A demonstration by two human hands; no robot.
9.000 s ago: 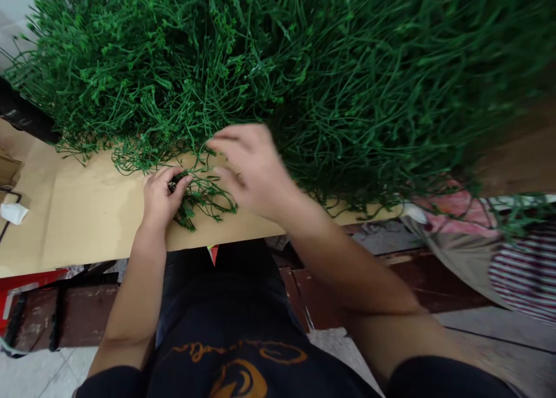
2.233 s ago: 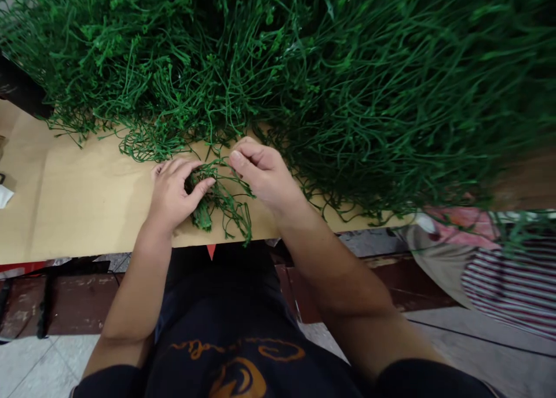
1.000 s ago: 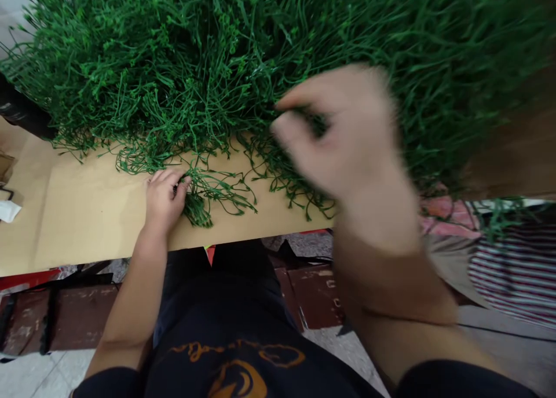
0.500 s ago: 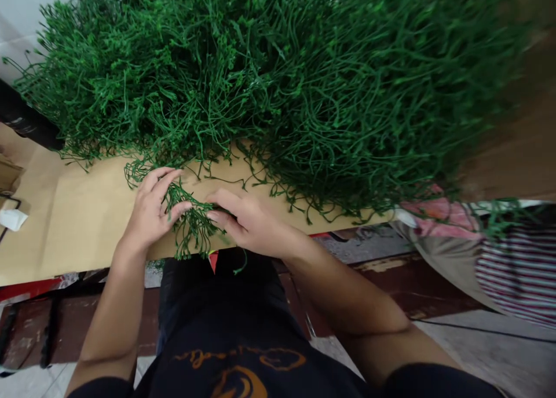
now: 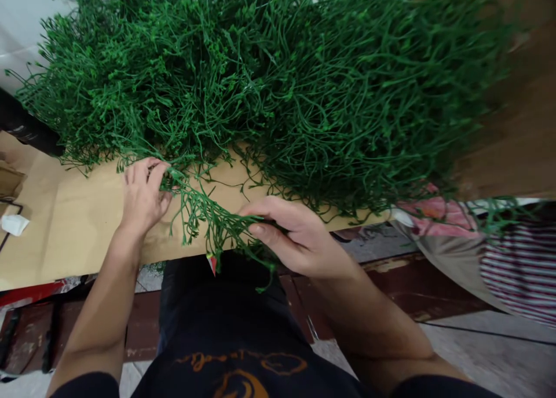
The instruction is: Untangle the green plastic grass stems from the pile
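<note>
A small bunch of thin green plastic-looking stems (image 5: 208, 210) stretches between my two hands over the table's front edge. My right hand (image 5: 291, 230) pinches its right end between thumb and fingers, and loose tips hang below. At the bunch's left end my left hand (image 5: 145, 192) has its fingers curled around some stems, close to the big heap. The large heap of the same green stems (image 5: 260, 85) fills the far side of the table. Stray stems lie along the heap's near border.
Brown board covers the table (image 5: 87, 212). A black cylinder (image 5: 28, 123) leans at the left, with a white piece (image 5: 14, 225) below it. Cardboard (image 5: 512, 160) stands at the right. Another person in a striped garment (image 5: 519, 270) sits beside it, near a pink cloth (image 5: 447, 215).
My right hand has moved right and slightly down, drawing the stems out longer. My left hand has shifted a little left and up toward the heap.
</note>
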